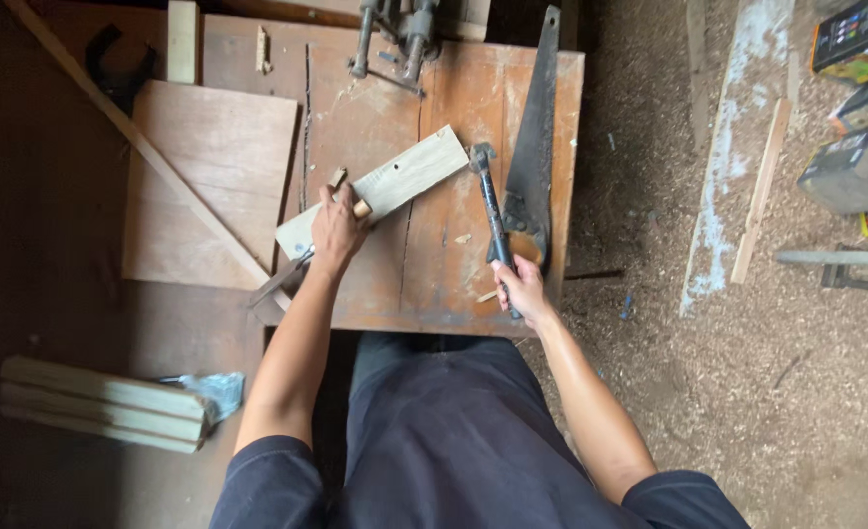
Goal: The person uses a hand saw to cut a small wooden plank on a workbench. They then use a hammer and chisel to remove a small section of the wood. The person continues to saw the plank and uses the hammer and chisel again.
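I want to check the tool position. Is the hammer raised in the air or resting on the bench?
Resting, it seems. The hammer lies flat along the workbench, head near the pale board; the right hand grips its handle end. Actual contact cannot be confirmed.

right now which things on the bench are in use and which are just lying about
In use:
left hand with a wooden-handled tool on the pale board
right hand gripping the hammer

Lying about:
handsaw
plywood sheet
stacked slats

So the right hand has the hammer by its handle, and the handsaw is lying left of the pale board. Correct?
Not quite. The head view shows the handsaw lying right of the pale board, beyond the hammer. The right hand does grip the hammer's handle.
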